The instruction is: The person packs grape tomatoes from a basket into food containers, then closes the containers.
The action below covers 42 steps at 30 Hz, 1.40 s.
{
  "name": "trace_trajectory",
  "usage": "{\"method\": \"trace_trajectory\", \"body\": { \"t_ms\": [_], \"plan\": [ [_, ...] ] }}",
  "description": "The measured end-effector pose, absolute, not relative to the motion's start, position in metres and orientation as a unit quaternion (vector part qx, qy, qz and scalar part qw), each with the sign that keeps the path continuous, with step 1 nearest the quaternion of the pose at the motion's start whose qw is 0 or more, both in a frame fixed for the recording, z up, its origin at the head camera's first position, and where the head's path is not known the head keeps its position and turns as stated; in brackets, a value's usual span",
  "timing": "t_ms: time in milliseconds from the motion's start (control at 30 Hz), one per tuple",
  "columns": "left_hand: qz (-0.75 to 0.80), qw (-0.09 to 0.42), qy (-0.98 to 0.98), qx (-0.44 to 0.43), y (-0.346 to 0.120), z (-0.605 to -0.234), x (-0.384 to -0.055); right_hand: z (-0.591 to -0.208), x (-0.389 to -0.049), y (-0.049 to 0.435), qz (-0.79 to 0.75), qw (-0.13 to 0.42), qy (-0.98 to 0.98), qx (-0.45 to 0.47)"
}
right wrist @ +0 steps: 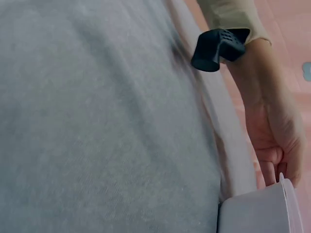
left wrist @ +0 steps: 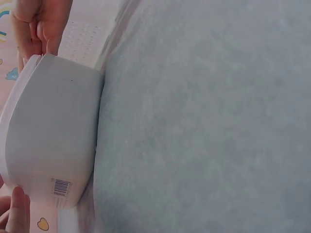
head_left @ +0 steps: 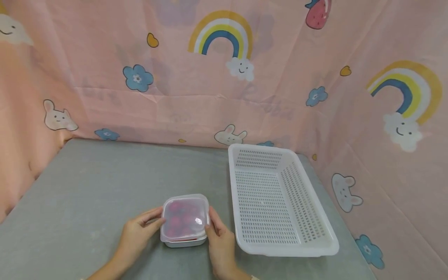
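A square white food container (head_left: 186,244) sits on the grey tabletop under a frosted, see-through lid (head_left: 182,206). Round pinkish-red things show blurrily through the lid. At the front, the lid's rim stands slightly off the container's edge. My left hand (head_left: 135,233) grips the lidded container's left side, its thumb at the lid's edge. On the opposite side my right hand (head_left: 223,245) holds it, thumb against the lid's right edge. In the left wrist view the container's side wall (left wrist: 53,126) bears a barcode. The right wrist view shows just a corner of the container (right wrist: 255,213).
To the right stands a white perforated plastic basket (head_left: 235,202), with nothing seen inside. Grey cloth (head_left: 105,179) covers the table. Pink printed curtains (head_left: 175,109) enclose the back and both sides. A black device (right wrist: 214,51) is on the left wrist.
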<state>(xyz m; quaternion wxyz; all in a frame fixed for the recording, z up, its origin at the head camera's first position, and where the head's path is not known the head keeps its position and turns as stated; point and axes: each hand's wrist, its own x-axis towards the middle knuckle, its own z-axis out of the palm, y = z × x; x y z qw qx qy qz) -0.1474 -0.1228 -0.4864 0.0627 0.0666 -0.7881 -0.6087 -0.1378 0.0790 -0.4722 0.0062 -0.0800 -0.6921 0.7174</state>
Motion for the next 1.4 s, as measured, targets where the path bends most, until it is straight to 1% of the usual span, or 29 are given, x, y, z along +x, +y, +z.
{"method": "trace_trajectory", "body": {
  "t_ms": [200, 533, 800, 867, 933, 1000, 1100, 1233, 1400],
  "plan": [
    [-0.613, 0.054, -0.784, 0.073, -0.121, -0.487, -0.146, -0.477, -0.135, 0.078, 0.749, 0.018, -0.655, -0.098],
    [-0.609, 0.076, -0.787, 0.063, -0.119, -0.485, -0.141, -0.483, -0.129, 0.077, 0.738, 0.023, -0.660, -0.137],
    [-0.581, 0.053, -0.810, 0.068, -0.121, -0.483, -0.142, -0.487, -0.125, 0.074, 0.747, 0.044, -0.649, -0.136],
    [-0.576, 0.059, -0.813, 0.063, -0.121, -0.483, -0.142, -0.490, -0.124, 0.074, 0.731, 0.048, -0.667, -0.134],
    [-0.565, 0.077, -0.820, 0.048, -0.121, -0.483, -0.142, -0.492, -0.122, 0.074, 0.709, 0.057, -0.691, -0.129],
    [-0.549, 0.096, -0.830, 0.032, -0.120, -0.481, -0.142, -0.494, -0.122, 0.073, 0.689, 0.070, -0.711, -0.125],
    [-0.527, 0.107, -0.843, 0.024, -0.119, -0.479, -0.143, -0.497, -0.122, 0.072, 0.677, 0.091, -0.721, -0.117],
    [-0.522, 0.082, -0.848, 0.046, -0.119, -0.476, -0.146, -0.499, -0.123, 0.072, 0.678, 0.100, -0.719, -0.116],
    [-0.540, 0.049, -0.837, 0.071, -0.123, -0.477, -0.145, -0.499, -0.122, 0.073, 0.693, 0.081, -0.708, -0.110]
  ]
}}
